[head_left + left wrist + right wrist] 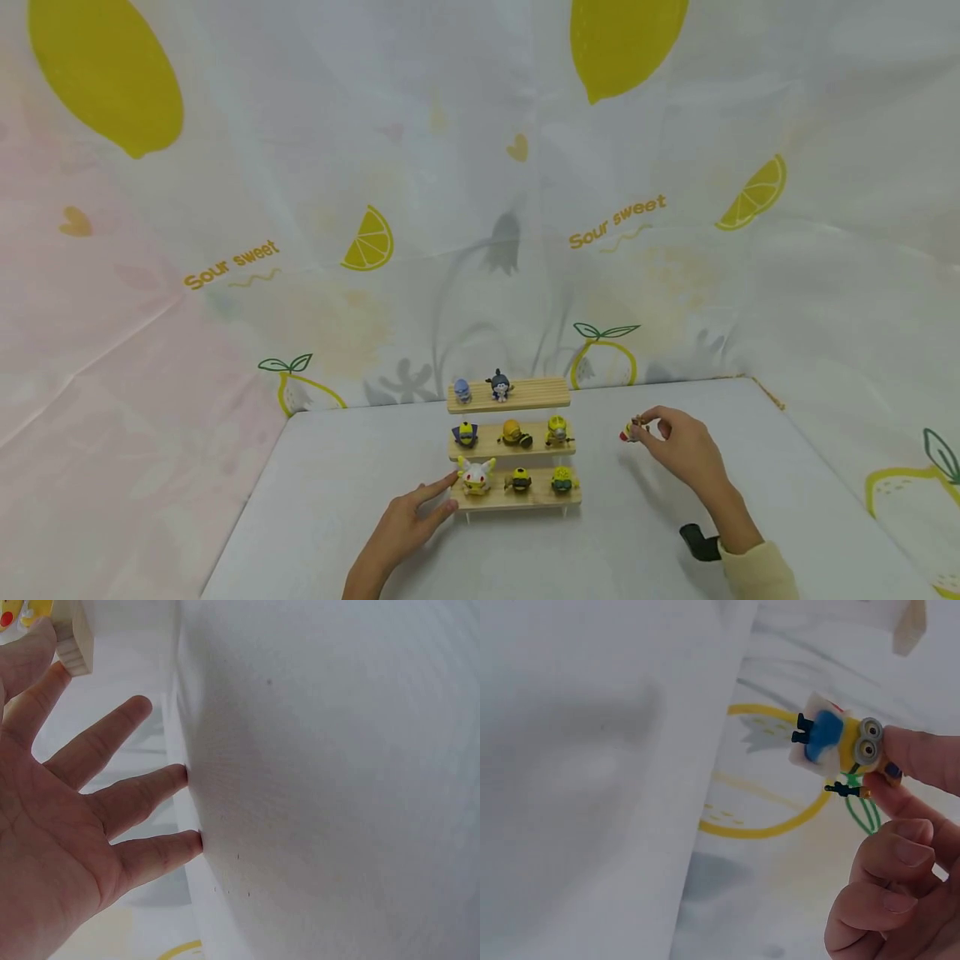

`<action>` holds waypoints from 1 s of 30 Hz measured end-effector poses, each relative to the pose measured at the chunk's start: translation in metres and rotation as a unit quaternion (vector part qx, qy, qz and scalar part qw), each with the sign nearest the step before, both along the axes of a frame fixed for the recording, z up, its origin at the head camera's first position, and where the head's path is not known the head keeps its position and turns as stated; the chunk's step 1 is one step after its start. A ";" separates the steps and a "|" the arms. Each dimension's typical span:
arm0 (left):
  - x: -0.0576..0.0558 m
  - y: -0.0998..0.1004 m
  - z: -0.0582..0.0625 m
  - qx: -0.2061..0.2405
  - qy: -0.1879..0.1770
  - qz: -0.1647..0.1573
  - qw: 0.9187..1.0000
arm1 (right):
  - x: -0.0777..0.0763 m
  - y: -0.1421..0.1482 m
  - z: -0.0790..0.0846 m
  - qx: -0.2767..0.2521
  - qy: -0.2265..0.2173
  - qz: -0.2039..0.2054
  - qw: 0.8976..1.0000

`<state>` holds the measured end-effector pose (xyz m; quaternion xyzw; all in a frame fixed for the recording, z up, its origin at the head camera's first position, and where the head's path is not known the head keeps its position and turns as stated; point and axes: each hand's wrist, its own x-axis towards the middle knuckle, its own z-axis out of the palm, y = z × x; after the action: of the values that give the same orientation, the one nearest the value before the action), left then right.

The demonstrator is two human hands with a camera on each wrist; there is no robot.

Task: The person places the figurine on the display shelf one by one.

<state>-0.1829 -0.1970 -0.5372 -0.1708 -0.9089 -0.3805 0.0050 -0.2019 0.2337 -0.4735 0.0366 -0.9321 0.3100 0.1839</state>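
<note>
My right hand (690,450) is raised over the right part of the table, pinching a small Minion figurine (847,746) by its head between thumb and fingers. The figurine has goggles, blue clothing and a white and red cape, and lies sideways in the right wrist view. At the lower left of a three-tier wooden display shelf (540,500), my left hand (401,529) touches the end of the bottom tier with thumb and index finger. Its other fingers are spread straight in the left wrist view. Beside those fingertips sits a white figurine with yellow ears (475,477).
Several figurines stand on the tiers, among them a dark-haired one (500,387) and a bluish one (462,391) on top. A white cloth covers the table (330,467). Behind hangs a lemon-print curtain (450,167). A black strap (699,543) shows near the right wrist.
</note>
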 end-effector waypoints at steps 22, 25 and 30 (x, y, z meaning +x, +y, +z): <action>0.001 0.001 0.002 0.000 -0.002 0.001 1.000 | -0.017 -0.022 0.054 -0.055 0.023 0.026 0.998; 0.001 0.001 0.003 0.001 -0.001 -0.001 1.000 | -0.021 -0.028 0.061 -0.066 0.021 0.035 0.997; 0.001 0.000 0.001 0.005 -0.007 -0.003 1.000 | -0.028 -0.039 0.068 -0.082 0.019 0.049 0.995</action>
<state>-0.1823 -0.1965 -0.5358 -0.1710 -0.9066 -0.3859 -0.0013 -0.2298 0.1947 -0.4050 0.0727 -0.8970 0.3932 0.1885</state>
